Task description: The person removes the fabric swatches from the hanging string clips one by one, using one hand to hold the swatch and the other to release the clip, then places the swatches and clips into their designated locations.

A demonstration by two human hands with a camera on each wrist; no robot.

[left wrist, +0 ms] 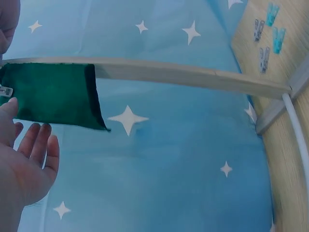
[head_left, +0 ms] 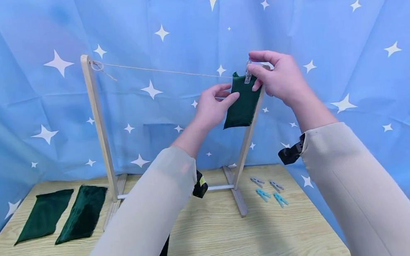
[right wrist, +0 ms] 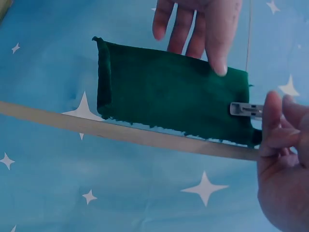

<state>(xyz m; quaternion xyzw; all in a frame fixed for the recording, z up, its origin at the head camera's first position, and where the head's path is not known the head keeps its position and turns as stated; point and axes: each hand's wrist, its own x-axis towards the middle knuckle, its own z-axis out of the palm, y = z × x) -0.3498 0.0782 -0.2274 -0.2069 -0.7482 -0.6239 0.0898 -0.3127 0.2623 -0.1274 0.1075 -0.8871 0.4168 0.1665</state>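
A dark green cloth (head_left: pixel 242 105) hangs at the right end of a thin string (head_left: pixel 161 70). My right hand (head_left: pixel 280 76) pinches a grey, see-through clothespin (head_left: pixel 248 73) between thumb and fingers. The jaws of that clothespin lie over the cloth's top edge in the right wrist view. My left hand (head_left: pixel 212 106) is at the cloth's left edge, its thumb over the front. Its other fingers (left wrist: pixel 37 145) are loosely extended beside that edge in the left wrist view. Whether the index finger touches the back of the cloth is hard to see.
The string ties to a wooden post (head_left: pixel 97 126) at left; another post (head_left: pixel 246 150) stands behind the cloth. A white bar (head_left: pixel 216 188) joins their feet. Two green cloths (head_left: pixel 45 213) lie at left, several grey and blue clothespins (head_left: pixel 263 195) at right on the wooden table (head_left: pixel 216 235).
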